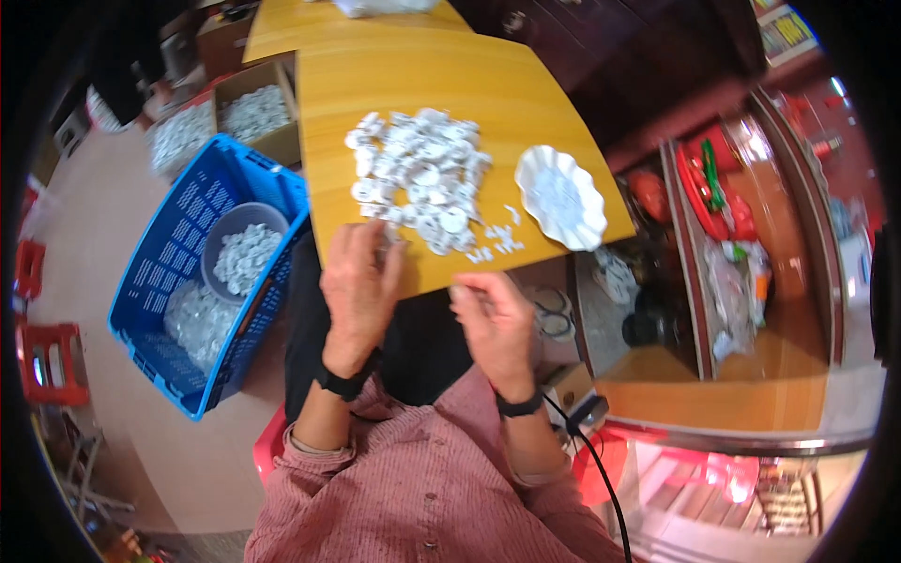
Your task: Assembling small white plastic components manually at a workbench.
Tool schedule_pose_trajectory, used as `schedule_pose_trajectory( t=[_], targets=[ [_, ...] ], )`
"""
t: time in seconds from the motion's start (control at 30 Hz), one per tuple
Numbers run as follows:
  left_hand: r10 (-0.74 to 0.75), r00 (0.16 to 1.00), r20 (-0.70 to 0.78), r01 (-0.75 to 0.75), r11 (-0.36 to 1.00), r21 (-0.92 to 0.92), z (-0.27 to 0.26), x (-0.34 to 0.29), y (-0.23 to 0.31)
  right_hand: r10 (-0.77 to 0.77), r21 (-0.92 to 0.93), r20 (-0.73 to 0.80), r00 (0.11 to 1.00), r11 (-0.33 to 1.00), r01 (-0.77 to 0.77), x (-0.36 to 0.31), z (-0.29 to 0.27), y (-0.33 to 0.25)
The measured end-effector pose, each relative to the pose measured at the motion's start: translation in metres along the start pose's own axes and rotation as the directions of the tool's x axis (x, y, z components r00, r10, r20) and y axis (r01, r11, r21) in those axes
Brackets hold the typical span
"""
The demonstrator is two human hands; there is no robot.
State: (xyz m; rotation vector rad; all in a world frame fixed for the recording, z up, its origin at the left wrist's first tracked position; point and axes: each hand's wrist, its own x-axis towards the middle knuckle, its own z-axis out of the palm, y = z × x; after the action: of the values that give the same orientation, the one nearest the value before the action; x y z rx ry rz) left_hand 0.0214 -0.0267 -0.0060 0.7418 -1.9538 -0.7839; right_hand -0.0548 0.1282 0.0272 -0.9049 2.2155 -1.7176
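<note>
Risk: left hand (359, 281) lies flat beside pile (419, 178) at tabletop (526, 94) edge; a sweep drops pieces. Right hand (495, 324) fingers curled, contents unclear.

Brightly and evenly lit from above, with warm daylight tone across the wooden table (413, 75). Soft glare on the tabletop's far end, washing out its grain. Short, faint shadows just beneath the white scalloped dish (560, 197) to the table's right side. Overexposed pink-red bloom well below and right of the table, detail lost there. Slight motion blur on the right hand (495, 324) at the table's near edge. Heavy fisheye bending of the table's edges; black vignette around the rim, corners soft.
</note>
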Motion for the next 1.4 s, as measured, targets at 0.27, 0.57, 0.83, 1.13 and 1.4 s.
schedule_pose_trajectory(
  t=[0.27,0.57,0.83,1.13,1.4],
  targets=[
    [0.041,0.999,-0.020,-0.043,0.992,-0.119,0.002,-0.001,-0.017,-0.386,0.019,0.052,0.921,0.922,0.386,-0.026,0.051,-0.023],
    [0.002,1.000,-0.030,-0.006,0.991,-0.133,0.001,-0.005,-0.022,-0.438,0.071,0.046,0.898,0.898,0.434,-0.039,0.042,-0.024],
    [-0.340,0.940,0.030,0.292,0.756,-0.586,-0.016,-0.013,0.015,-0.587,0.021,-0.014,0.809,0.809,0.587,-0.018,0.029,-0.056],
    [-0.357,0.929,0.101,0.358,0.793,-0.493,-0.037,-0.024,0.027,-0.568,0.078,-0.047,0.822,0.818,0.570,-0.021,0.041,-0.053],
    [-0.256,0.913,0.317,0.406,0.635,-0.657,-0.021,-0.052,0.012,-0.687,0.078,-0.018,0.727,0.723,0.686,-0.001,0.048,-0.067]
  ],
)
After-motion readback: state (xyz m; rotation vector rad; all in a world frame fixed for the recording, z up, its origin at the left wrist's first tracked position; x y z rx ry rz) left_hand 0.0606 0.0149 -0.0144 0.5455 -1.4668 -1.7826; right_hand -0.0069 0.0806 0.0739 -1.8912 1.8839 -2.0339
